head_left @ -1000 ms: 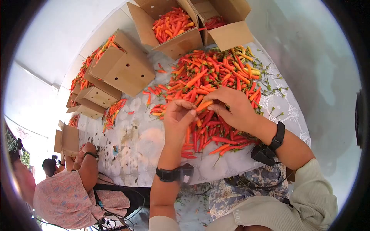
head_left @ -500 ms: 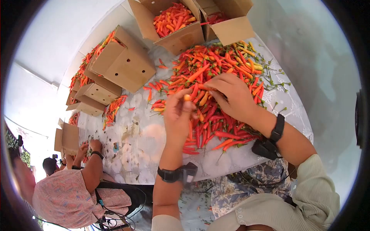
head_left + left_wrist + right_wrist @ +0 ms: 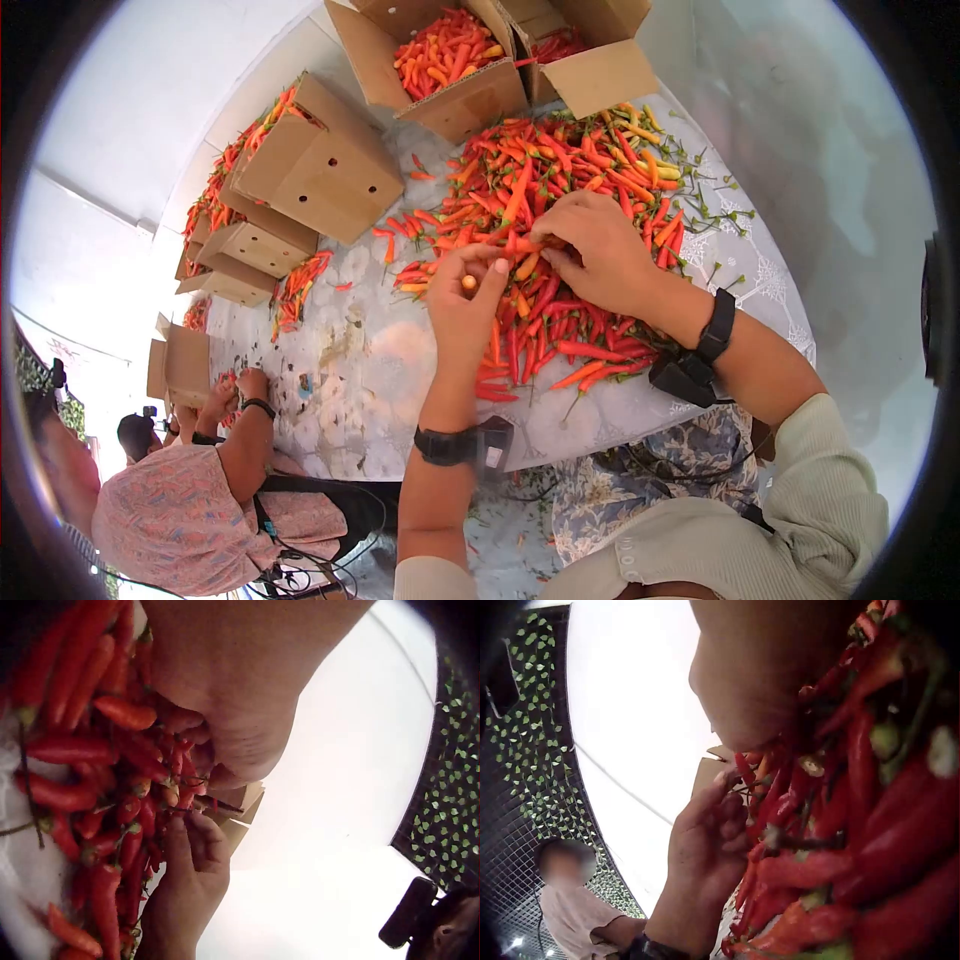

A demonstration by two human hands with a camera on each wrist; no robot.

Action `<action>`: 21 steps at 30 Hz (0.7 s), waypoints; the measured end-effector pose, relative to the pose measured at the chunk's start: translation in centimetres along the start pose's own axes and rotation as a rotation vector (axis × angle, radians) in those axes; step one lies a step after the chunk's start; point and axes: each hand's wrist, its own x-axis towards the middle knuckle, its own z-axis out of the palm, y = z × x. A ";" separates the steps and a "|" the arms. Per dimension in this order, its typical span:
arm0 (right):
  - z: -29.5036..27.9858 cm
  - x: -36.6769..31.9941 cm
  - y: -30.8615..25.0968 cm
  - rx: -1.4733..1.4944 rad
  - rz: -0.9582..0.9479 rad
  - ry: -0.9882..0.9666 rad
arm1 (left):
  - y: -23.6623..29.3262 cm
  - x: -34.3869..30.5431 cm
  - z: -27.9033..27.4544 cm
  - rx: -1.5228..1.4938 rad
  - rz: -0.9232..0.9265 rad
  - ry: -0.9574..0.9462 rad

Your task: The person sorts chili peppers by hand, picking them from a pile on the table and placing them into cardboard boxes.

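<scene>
Guessing they're destemming: left hand (image 3: 462, 312) is gripping a smooth orange chilli (image 3: 469, 284), right hand (image 3: 598, 248) is seemingly pinching a slim red chilli (image 3: 518, 243) over the white patterned bench (image 3: 385, 410), next pull's probably needing a steady grip

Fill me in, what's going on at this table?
A person is working by hand at a heap of chili peppers on the table. The left hand holds an orange pepper, with just one end showing. The right hand has its fingers bent down at the heap; whether it grips a pepper is hard to tell. Beyond the heap, an open cardboard box holds more peppers. A second person in a patterned shirt is to the left.
</scene>
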 end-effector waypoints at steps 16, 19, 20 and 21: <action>-0.9 -0.5 -2.9 0.244 0.094 0.037 | 3.1 -1.4 0.6 -0.384 -0.172 -0.160; -1.7 -0.1 -3.4 0.493 0.342 -0.008 | 3.0 -1.5 -0.2 -0.347 -0.216 -0.296; -1.6 -0.2 -3.2 0.540 0.321 -0.057 | 2.9 -1.8 -0.1 -0.305 -0.192 -0.319; -1.6 -0.2 -2.7 0.582 0.294 -0.102 | 2.8 -1.9 0.1 -0.265 -0.161 -0.346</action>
